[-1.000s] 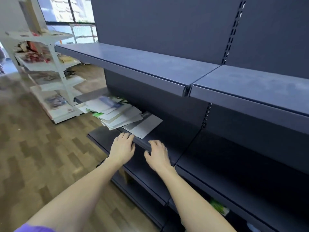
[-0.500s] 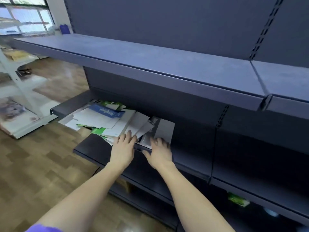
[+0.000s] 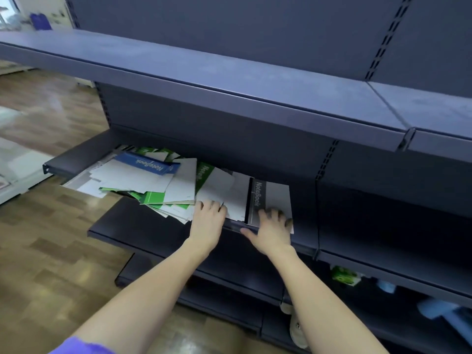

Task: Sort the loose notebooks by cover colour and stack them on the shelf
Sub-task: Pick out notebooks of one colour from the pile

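The loose notebooks lie in a disordered, overlapping pile on the middle shelf at centre-left of the frame, directly under the upper shelf, which overhangs them and limits the room above. Several covers at the left and lower edge of the pile project past the shelf's front edge over the wood floor. A blue notebook lies on top near the upper left of the pile; green notebooks show at the lower edge and centre; a grey notebook lies at the right end, its lower edge overhanging the shelf front. The left hand rests palm down on the white covers at the pile's lower edge, fingers extended and close together, gripping nothing that can be seen. The right hand lies flat on the lower corner of the grey notebook, fingers spread, thumb extended toward the left along the shelf front; no closed grasp is visible. To the right of the grey notebook the middle shelf is bare and dark. The lower shelf below the pile shows an unobstructed surface at centre-left. A green package sits on the bottom level at lower right.
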